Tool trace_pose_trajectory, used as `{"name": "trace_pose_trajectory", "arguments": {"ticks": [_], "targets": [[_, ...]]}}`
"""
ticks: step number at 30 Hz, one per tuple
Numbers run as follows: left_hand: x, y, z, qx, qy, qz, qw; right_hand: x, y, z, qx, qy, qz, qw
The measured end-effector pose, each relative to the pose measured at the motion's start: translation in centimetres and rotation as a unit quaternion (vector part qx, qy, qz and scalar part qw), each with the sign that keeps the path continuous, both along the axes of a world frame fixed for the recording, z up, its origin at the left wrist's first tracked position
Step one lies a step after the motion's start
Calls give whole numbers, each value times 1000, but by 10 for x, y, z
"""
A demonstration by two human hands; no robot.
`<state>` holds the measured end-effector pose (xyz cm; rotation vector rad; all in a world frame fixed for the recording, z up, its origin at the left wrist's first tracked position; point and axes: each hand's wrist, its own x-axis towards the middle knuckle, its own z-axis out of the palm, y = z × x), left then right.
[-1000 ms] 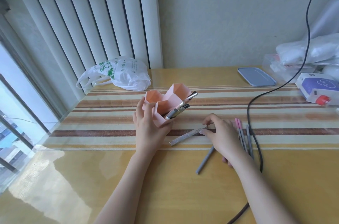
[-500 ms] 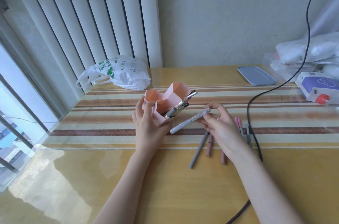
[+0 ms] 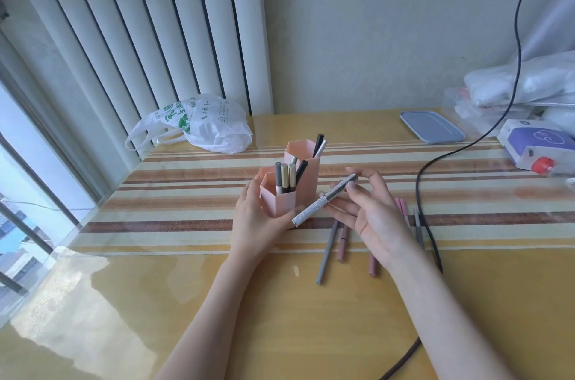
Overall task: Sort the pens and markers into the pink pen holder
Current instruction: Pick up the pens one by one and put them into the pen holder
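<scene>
Pink pen holder (image 3: 281,202) stood upright on the desk (image 3: 280,317), gripped by left hand (image 3: 255,221), glittery silver pen (image 3: 323,200) pinched by right hand (image 3: 370,218), long axis slanted, lower end towards the holder.

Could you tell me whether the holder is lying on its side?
No, the holder stands upright on the table, steadied by the left hand.

Home desk by window — shopping bag (image 3: 202,123), blinds (image 3: 155,37).
</scene>
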<state>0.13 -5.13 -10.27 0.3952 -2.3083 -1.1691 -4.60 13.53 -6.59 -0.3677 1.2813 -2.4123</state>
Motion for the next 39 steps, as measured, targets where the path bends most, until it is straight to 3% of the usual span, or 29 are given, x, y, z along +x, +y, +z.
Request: {"name": "trace_pose_trajectory", "arguments": {"ticks": [7, 10, 12, 15, 18, 23, 32, 36, 39], "targets": [[4, 3, 3, -35, -9, -34, 999, 1, -1, 1, -1, 7, -10, 1000], [12, 7, 13, -71, 135, 14, 988, 1, -1, 0, 11, 24, -25, 999], [17, 11, 19, -102, 267, 33, 958, 3, 0, 0, 25, 41, -30, 998], [24, 29, 26, -222, 325, -34, 918, 7, -3, 2, 45, 56, -24, 997], [20, 44, 20, -291, 290, -85, 908, 11, -6, 3, 58, 73, -16, 996], [12, 46, 12, -293, 167, -91, 937, 12, -8, 3, 70, 100, -22, 992], [11, 53, 13, -284, 99, -116, 947, 13, -8, 5, 75, 130, -46, 988], [16, 65, 12, -164, 79, -128, 975, 11, -8, 3, 91, 116, -39, 988], [18, 68, 15, -123, 72, -121, 982, 11, -7, 4, 82, 98, -31, 991]]}}
